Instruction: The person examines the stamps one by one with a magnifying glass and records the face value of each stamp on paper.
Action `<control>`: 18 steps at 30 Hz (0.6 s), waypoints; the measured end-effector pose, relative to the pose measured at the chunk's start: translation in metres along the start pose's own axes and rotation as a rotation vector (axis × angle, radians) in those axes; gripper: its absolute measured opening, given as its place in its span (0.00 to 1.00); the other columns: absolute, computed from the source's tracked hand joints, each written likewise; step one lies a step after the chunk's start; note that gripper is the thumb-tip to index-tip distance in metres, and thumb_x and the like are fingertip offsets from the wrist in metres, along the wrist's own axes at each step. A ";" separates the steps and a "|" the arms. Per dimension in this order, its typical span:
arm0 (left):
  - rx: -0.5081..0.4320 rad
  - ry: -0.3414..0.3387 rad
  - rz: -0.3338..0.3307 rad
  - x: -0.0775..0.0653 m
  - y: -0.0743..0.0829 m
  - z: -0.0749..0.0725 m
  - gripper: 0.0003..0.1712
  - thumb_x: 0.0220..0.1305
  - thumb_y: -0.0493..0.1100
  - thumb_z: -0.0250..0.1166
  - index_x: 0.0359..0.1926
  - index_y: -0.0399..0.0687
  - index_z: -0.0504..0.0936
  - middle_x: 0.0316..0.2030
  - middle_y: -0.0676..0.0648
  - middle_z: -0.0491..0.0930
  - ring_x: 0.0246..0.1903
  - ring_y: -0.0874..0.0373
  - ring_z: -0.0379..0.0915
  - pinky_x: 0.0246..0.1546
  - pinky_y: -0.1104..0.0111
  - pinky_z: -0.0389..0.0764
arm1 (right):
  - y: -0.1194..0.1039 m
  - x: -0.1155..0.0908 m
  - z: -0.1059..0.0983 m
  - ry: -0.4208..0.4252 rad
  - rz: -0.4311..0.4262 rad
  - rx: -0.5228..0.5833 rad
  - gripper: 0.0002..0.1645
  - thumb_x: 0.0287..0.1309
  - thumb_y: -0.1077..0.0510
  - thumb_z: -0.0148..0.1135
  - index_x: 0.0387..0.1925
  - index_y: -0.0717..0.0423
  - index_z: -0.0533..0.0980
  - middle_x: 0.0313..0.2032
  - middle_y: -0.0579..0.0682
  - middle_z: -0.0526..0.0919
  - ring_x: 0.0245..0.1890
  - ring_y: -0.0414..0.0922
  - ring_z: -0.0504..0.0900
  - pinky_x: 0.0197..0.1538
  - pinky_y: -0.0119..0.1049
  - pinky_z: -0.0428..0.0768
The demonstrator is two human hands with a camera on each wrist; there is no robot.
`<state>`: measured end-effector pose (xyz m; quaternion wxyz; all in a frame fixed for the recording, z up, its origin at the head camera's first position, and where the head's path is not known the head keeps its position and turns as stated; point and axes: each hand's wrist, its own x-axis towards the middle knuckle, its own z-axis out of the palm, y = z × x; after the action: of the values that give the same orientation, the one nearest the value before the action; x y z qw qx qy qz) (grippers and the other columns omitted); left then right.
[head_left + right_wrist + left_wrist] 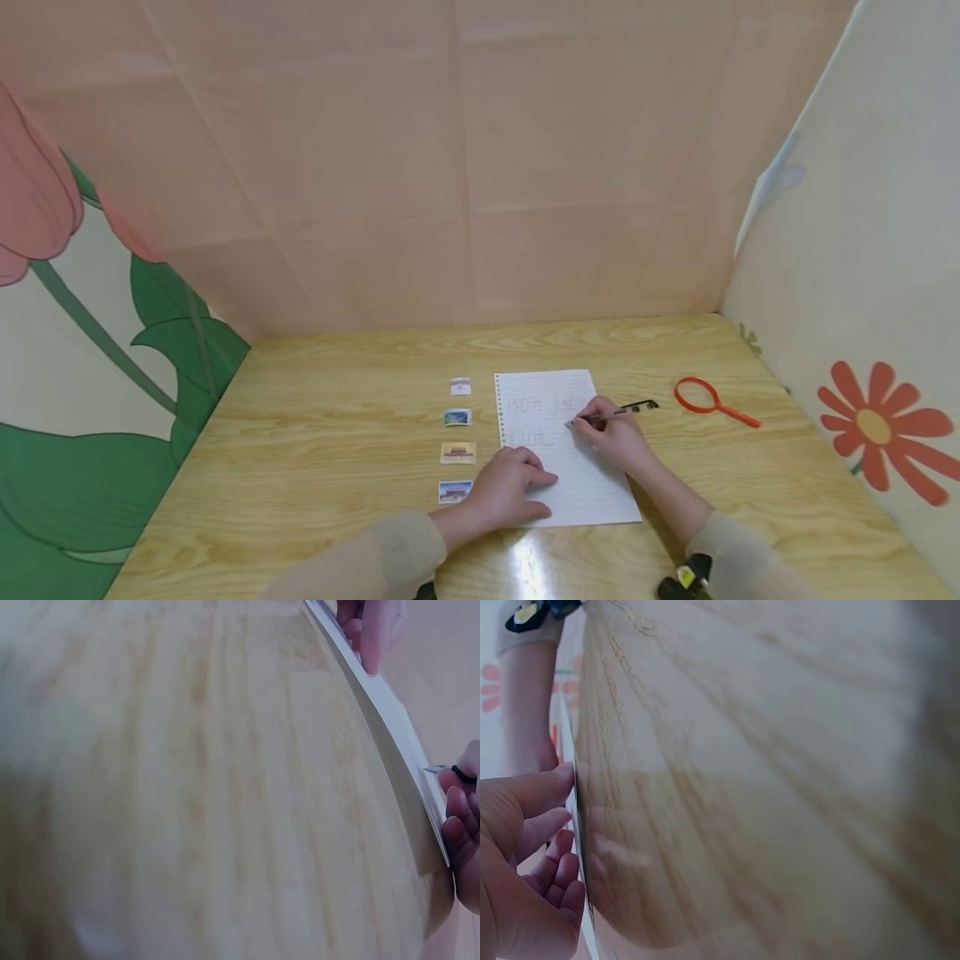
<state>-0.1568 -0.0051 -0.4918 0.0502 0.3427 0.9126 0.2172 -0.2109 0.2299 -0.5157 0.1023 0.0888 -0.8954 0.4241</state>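
In the head view my right hand (617,435) pinches a black pen (636,407), its tip at a sheet of lined paper (577,500). Faint handwriting (531,438) shows on the upper lines; its words are too blurred to read. My left hand (510,487) rests on the paper's lower left part, thumb and fingers spread. The left wrist view shows that hand (525,862) with its fingertips on the sheet. At the right edge of the right wrist view, the writing hand (463,817) holds the pen close to the paper.
Several small stamps form a column left of the paper, the nearest stamp (454,492) beside my left wrist. A red magnifying glass (697,396) lies to the right on the wooden table (322,433). A pink backdrop (465,167) stands behind, and a flowered panel (847,275) at the right.
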 end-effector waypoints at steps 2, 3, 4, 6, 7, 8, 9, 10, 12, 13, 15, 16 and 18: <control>0.000 -0.002 -0.004 0.000 0.000 0.000 0.26 0.50 0.52 0.77 0.53 0.60 0.86 0.44 0.58 0.78 0.44 0.64 0.68 0.48 0.73 0.69 | -0.002 0.000 0.000 -0.011 0.002 0.006 0.06 0.56 0.65 0.69 0.31 0.57 0.78 0.27 0.45 0.77 0.24 0.38 0.72 0.25 0.29 0.72; -0.002 -0.003 -0.004 0.000 0.000 0.000 0.26 0.50 0.52 0.77 0.53 0.60 0.86 0.44 0.58 0.78 0.44 0.64 0.68 0.48 0.73 0.69 | -0.003 0.000 0.000 -0.018 0.002 0.010 0.05 0.56 0.65 0.69 0.32 0.57 0.78 0.27 0.44 0.77 0.24 0.39 0.72 0.25 0.29 0.72; -0.003 -0.003 -0.004 0.000 0.000 0.000 0.26 0.50 0.52 0.77 0.53 0.59 0.86 0.44 0.58 0.78 0.44 0.64 0.68 0.48 0.73 0.69 | -0.004 0.000 0.000 -0.024 0.001 0.013 0.06 0.56 0.64 0.69 0.32 0.57 0.78 0.27 0.44 0.77 0.24 0.39 0.73 0.25 0.29 0.72; -0.004 -0.004 -0.005 0.000 0.000 0.000 0.26 0.50 0.52 0.78 0.53 0.59 0.86 0.43 0.58 0.78 0.44 0.64 0.68 0.48 0.73 0.69 | -0.005 -0.001 0.000 -0.039 0.001 0.016 0.06 0.56 0.64 0.69 0.32 0.57 0.78 0.26 0.44 0.77 0.25 0.39 0.72 0.25 0.29 0.72; -0.005 -0.007 -0.007 0.000 0.000 0.000 0.26 0.50 0.52 0.77 0.53 0.59 0.86 0.44 0.58 0.78 0.44 0.64 0.68 0.48 0.73 0.69 | -0.006 -0.001 0.000 -0.047 -0.001 0.018 0.06 0.56 0.64 0.69 0.31 0.56 0.78 0.26 0.44 0.77 0.24 0.39 0.72 0.25 0.29 0.71; -0.005 -0.008 -0.007 0.000 0.000 0.000 0.26 0.50 0.52 0.77 0.53 0.59 0.86 0.44 0.58 0.78 0.44 0.64 0.68 0.48 0.73 0.69 | -0.006 -0.001 0.000 -0.053 -0.002 0.017 0.06 0.56 0.64 0.69 0.31 0.56 0.78 0.26 0.44 0.77 0.24 0.39 0.72 0.25 0.29 0.71; -0.003 -0.008 -0.007 0.000 0.000 0.000 0.26 0.50 0.53 0.78 0.53 0.59 0.86 0.43 0.58 0.78 0.44 0.64 0.68 0.48 0.73 0.69 | -0.005 -0.001 0.000 -0.060 -0.002 0.019 0.06 0.56 0.64 0.69 0.31 0.55 0.78 0.26 0.44 0.77 0.25 0.39 0.72 0.25 0.29 0.71; 0.000 -0.008 -0.006 0.000 0.000 0.000 0.26 0.50 0.53 0.78 0.53 0.59 0.86 0.44 0.58 0.78 0.44 0.64 0.68 0.48 0.73 0.69 | -0.005 -0.002 -0.001 -0.066 -0.001 0.020 0.06 0.56 0.64 0.69 0.31 0.55 0.78 0.26 0.44 0.77 0.25 0.39 0.72 0.25 0.29 0.71; 0.005 -0.005 -0.001 0.000 -0.001 0.000 0.26 0.50 0.53 0.78 0.53 0.59 0.86 0.43 0.58 0.78 0.44 0.64 0.68 0.48 0.73 0.69 | -0.004 -0.003 -0.001 -0.072 0.007 0.024 0.06 0.56 0.64 0.69 0.31 0.54 0.77 0.25 0.44 0.76 0.24 0.40 0.72 0.25 0.29 0.71; 0.007 -0.004 0.001 0.000 -0.001 0.000 0.26 0.50 0.53 0.78 0.53 0.60 0.86 0.43 0.58 0.78 0.44 0.64 0.68 0.48 0.73 0.69 | -0.003 -0.004 -0.002 -0.074 0.013 0.024 0.07 0.56 0.64 0.69 0.31 0.54 0.77 0.25 0.44 0.76 0.24 0.40 0.72 0.25 0.29 0.71; 0.008 -0.002 0.004 0.000 -0.001 -0.001 0.26 0.50 0.53 0.78 0.53 0.60 0.86 0.43 0.58 0.78 0.44 0.64 0.68 0.48 0.73 0.69 | -0.001 -0.006 -0.004 -0.079 0.025 0.024 0.07 0.56 0.65 0.69 0.31 0.54 0.77 0.25 0.44 0.76 0.25 0.40 0.72 0.25 0.29 0.71; 0.006 -0.003 0.004 0.000 -0.001 -0.001 0.26 0.51 0.53 0.77 0.53 0.60 0.86 0.44 0.58 0.78 0.44 0.64 0.68 0.48 0.73 0.69 | -0.001 -0.007 -0.004 -0.079 0.030 0.028 0.07 0.55 0.65 0.69 0.31 0.54 0.77 0.26 0.44 0.76 0.25 0.40 0.72 0.25 0.29 0.72; 0.000 -0.005 0.003 0.000 -0.001 -0.002 0.26 0.51 0.53 0.77 0.53 0.60 0.86 0.43 0.58 0.78 0.44 0.65 0.68 0.48 0.73 0.69 | -0.001 -0.009 -0.007 -0.083 0.035 0.029 0.07 0.56 0.65 0.69 0.31 0.55 0.77 0.26 0.44 0.76 0.25 0.40 0.72 0.26 0.29 0.72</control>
<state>-0.1576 -0.0061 -0.4906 0.0519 0.3443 0.9121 0.2163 -0.2010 0.2354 -0.5135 0.0560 0.0920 -0.8940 0.4349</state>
